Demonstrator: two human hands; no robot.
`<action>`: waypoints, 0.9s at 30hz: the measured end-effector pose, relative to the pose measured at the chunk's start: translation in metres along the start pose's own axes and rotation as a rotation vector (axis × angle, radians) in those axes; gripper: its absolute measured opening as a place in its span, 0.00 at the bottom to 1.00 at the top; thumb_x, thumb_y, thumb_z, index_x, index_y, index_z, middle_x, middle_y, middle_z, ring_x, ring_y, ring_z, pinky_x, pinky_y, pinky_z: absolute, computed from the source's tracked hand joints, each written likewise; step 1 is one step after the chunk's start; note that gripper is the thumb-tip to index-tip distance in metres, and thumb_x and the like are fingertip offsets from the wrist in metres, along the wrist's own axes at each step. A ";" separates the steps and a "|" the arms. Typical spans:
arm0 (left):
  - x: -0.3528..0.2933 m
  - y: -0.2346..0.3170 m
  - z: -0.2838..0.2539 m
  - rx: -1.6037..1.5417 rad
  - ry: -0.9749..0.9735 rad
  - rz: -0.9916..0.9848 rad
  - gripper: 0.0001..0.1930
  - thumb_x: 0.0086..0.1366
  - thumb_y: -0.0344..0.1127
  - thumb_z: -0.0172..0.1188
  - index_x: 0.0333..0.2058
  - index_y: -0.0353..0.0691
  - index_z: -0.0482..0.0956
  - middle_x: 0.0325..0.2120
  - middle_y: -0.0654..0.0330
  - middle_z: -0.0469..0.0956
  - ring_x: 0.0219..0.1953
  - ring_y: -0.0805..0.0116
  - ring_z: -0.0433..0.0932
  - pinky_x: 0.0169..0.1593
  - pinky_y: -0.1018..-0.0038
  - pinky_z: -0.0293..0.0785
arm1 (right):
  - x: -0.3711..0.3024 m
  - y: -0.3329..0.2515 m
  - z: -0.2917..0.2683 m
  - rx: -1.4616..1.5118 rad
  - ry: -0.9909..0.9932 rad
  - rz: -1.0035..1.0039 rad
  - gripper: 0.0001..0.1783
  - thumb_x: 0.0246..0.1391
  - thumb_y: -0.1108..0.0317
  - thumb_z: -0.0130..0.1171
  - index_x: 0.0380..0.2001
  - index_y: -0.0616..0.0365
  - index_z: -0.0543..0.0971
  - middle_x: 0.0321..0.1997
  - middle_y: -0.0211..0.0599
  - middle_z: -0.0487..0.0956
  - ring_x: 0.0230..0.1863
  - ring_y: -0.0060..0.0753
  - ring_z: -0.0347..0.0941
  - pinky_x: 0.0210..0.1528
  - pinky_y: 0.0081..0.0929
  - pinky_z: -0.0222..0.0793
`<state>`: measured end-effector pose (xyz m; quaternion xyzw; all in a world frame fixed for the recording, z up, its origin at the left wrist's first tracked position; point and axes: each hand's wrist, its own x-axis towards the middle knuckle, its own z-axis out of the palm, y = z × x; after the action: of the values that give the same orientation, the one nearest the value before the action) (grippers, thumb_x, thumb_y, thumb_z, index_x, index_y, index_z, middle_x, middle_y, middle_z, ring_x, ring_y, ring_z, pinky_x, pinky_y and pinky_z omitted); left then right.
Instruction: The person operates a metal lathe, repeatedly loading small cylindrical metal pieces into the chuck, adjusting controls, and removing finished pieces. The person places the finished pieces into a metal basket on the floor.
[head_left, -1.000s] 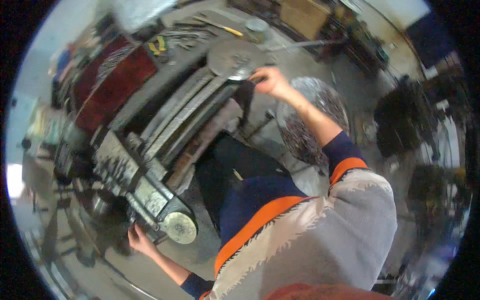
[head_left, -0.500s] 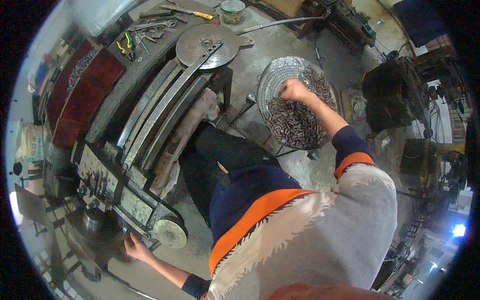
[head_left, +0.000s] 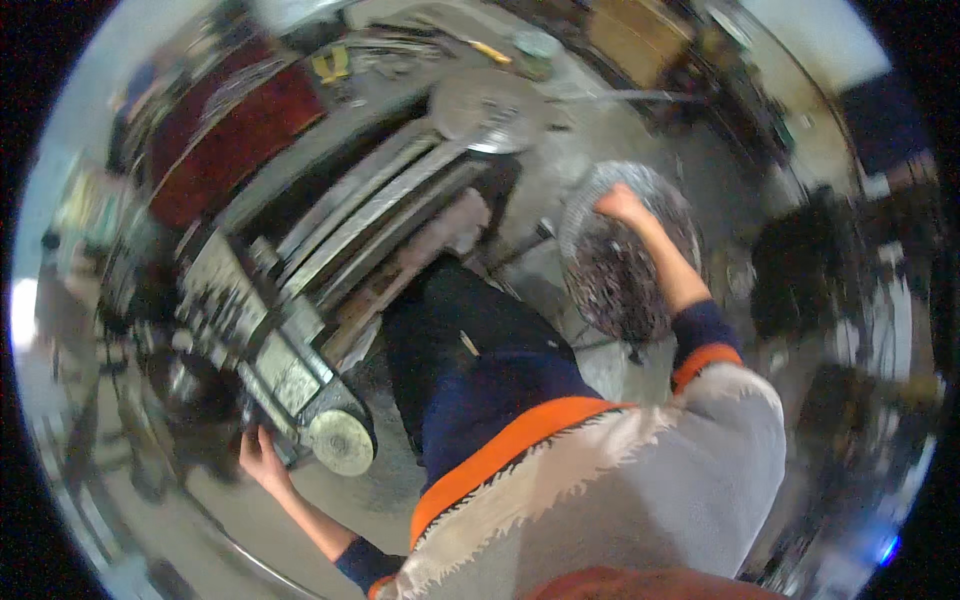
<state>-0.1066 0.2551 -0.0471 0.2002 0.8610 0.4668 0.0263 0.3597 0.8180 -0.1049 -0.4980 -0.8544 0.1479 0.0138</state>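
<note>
My right hand (head_left: 624,204) is over the far part of a round perforated metal tray (head_left: 583,203). Its fingers are curled together, and blur hides whatever may be in them. Many small brownish metal cylinders (head_left: 618,285) lie heaped in the tray, below and nearer than the hand. On the left, my left hand (head_left: 262,460) is at the near end of a metal bench machine (head_left: 285,372), beside its round pulley wheel (head_left: 341,442). The fingertips close on a small dark part there, too blurred to name.
Long steel rails (head_left: 375,210) run from the machine to a large metal disc (head_left: 488,105). Behind them stand a dark red bin (head_left: 240,150), yellow-handled pliers (head_left: 331,65), a yellow-handled tool (head_left: 490,52) and a bucket (head_left: 537,52). Dark machinery (head_left: 800,265) lines the right.
The whole view has shifted and blurred, with the bench and tray now lower and farther right. My right hand is nearer the tray's far rim; the left stays by the pulley wheel.
</note>
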 end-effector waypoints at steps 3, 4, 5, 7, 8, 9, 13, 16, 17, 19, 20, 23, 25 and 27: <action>-0.005 0.068 -0.007 0.248 0.015 0.143 0.10 0.58 0.29 0.56 0.36 0.27 0.75 0.26 0.59 0.77 0.29 0.77 0.73 0.35 0.80 0.70 | 0.004 -0.055 -0.015 0.584 -0.061 0.050 0.08 0.36 0.70 0.56 0.22 0.60 0.82 0.18 0.34 0.78 0.18 0.25 0.70 0.24 0.23 0.65; -0.007 0.098 -0.005 0.211 0.029 0.108 0.11 0.58 0.30 0.57 0.36 0.27 0.75 0.24 0.58 0.78 0.28 0.77 0.73 0.33 0.80 0.70 | -0.001 -0.090 -0.026 0.731 -0.150 -0.091 0.11 0.36 0.73 0.53 0.24 0.61 0.82 0.20 0.36 0.79 0.23 0.27 0.73 0.29 0.22 0.68; -0.003 0.109 -0.004 0.094 -0.023 0.056 0.12 0.57 0.31 0.57 0.37 0.28 0.75 0.26 0.56 0.79 0.29 0.74 0.75 0.34 0.78 0.71 | -0.006 -0.131 -0.034 0.745 -0.115 -0.304 0.13 0.33 0.75 0.50 0.24 0.61 0.82 0.26 0.39 0.79 0.29 0.27 0.74 0.35 0.22 0.69; 0.000 0.141 0.012 0.090 0.017 0.255 0.13 0.54 0.33 0.60 0.36 0.30 0.77 0.28 0.53 0.80 0.30 0.70 0.78 0.35 0.76 0.71 | -0.013 -0.214 -0.049 0.658 -0.075 -0.819 0.17 0.27 0.77 0.51 0.27 0.60 0.82 0.35 0.42 0.78 0.38 0.37 0.75 0.42 0.26 0.69; -0.002 0.155 0.020 0.073 -0.004 0.311 0.11 0.54 0.35 0.60 0.34 0.32 0.79 0.27 0.53 0.79 0.29 0.68 0.79 0.35 0.76 0.71 | -0.024 -0.260 -0.054 0.624 -0.129 -0.847 0.17 0.26 0.73 0.54 0.28 0.58 0.81 0.37 0.43 0.78 0.40 0.42 0.74 0.44 0.30 0.69; -0.002 0.168 0.030 -0.020 -0.091 0.331 0.11 0.55 0.36 0.59 0.33 0.33 0.79 0.25 0.52 0.79 0.28 0.66 0.79 0.33 0.75 0.71 | -0.035 -0.299 -0.058 0.652 -0.120 -1.044 0.17 0.27 0.70 0.57 0.29 0.57 0.81 0.38 0.44 0.77 0.41 0.42 0.73 0.45 0.31 0.69; -0.004 0.178 0.061 -0.156 -0.290 0.264 0.15 0.59 0.42 0.56 0.28 0.32 0.78 0.17 0.54 0.76 0.20 0.71 0.74 0.26 0.74 0.68 | -0.073 -0.411 -0.056 0.662 -0.037 -1.505 0.17 0.24 0.70 0.55 0.27 0.58 0.79 0.37 0.43 0.74 0.36 0.45 0.71 0.38 0.31 0.68; -0.012 0.172 0.059 -0.336 -0.327 0.148 0.19 0.61 0.44 0.54 0.26 0.31 0.78 0.14 0.57 0.74 0.18 0.76 0.69 0.24 0.75 0.66 | -0.080 -0.437 -0.048 0.634 -0.058 -1.571 0.16 0.26 0.66 0.57 0.26 0.59 0.77 0.35 0.45 0.73 0.35 0.47 0.70 0.37 0.36 0.68; -0.011 0.162 0.061 -0.309 -0.283 0.218 0.18 0.60 0.44 0.54 0.24 0.31 0.78 0.13 0.57 0.74 0.18 0.75 0.70 0.23 0.74 0.65 | -0.082 -0.441 -0.045 0.622 -0.066 -1.589 0.16 0.26 0.67 0.57 0.26 0.59 0.77 0.35 0.44 0.73 0.34 0.47 0.70 0.37 0.36 0.68; -0.010 0.152 0.057 -0.283 -0.283 0.248 0.18 0.60 0.44 0.55 0.24 0.32 0.78 0.14 0.56 0.74 0.18 0.75 0.70 0.23 0.74 0.65 | -0.085 -0.447 -0.039 0.599 -0.084 -1.615 0.15 0.25 0.68 0.58 0.25 0.59 0.77 0.35 0.43 0.73 0.34 0.46 0.70 0.36 0.35 0.68; -0.010 0.148 0.054 -0.271 -0.285 0.261 0.17 0.60 0.43 0.55 0.24 0.32 0.78 0.14 0.56 0.74 0.18 0.75 0.70 0.23 0.74 0.65 | -0.086 -0.450 -0.039 0.573 -0.088 -1.625 0.14 0.25 0.68 0.58 0.24 0.58 0.76 0.34 0.43 0.74 0.33 0.46 0.70 0.35 0.36 0.68; -0.009 0.150 0.039 -0.235 -0.316 0.253 0.16 0.59 0.43 0.55 0.23 0.33 0.78 0.14 0.54 0.74 0.18 0.74 0.71 0.23 0.73 0.66 | -0.085 -0.459 -0.041 0.492 -0.122 -1.679 0.14 0.24 0.70 0.57 0.23 0.58 0.77 0.33 0.41 0.74 0.31 0.45 0.69 0.32 0.35 0.68; -0.008 0.150 0.031 -0.240 -0.340 0.218 0.15 0.59 0.41 0.56 0.23 0.33 0.77 0.13 0.53 0.73 0.17 0.71 0.71 0.23 0.73 0.66 | -0.081 -0.469 -0.044 0.430 -0.183 -1.746 0.15 0.22 0.73 0.55 0.24 0.58 0.78 0.33 0.39 0.75 0.30 0.42 0.69 0.31 0.31 0.67; -0.005 0.150 0.012 -0.140 -0.345 0.268 0.14 0.59 0.41 0.56 0.25 0.34 0.77 0.14 0.53 0.72 0.17 0.71 0.71 0.23 0.72 0.66 | -0.081 -0.487 -0.049 0.405 -0.195 -1.808 0.15 0.23 0.73 0.56 0.24 0.58 0.78 0.33 0.39 0.75 0.30 0.43 0.69 0.32 0.32 0.68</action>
<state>-0.0515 0.3358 0.0681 0.3873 0.7750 0.4836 0.1247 -0.0040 0.5366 0.0817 0.3830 -0.8730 0.2685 0.1385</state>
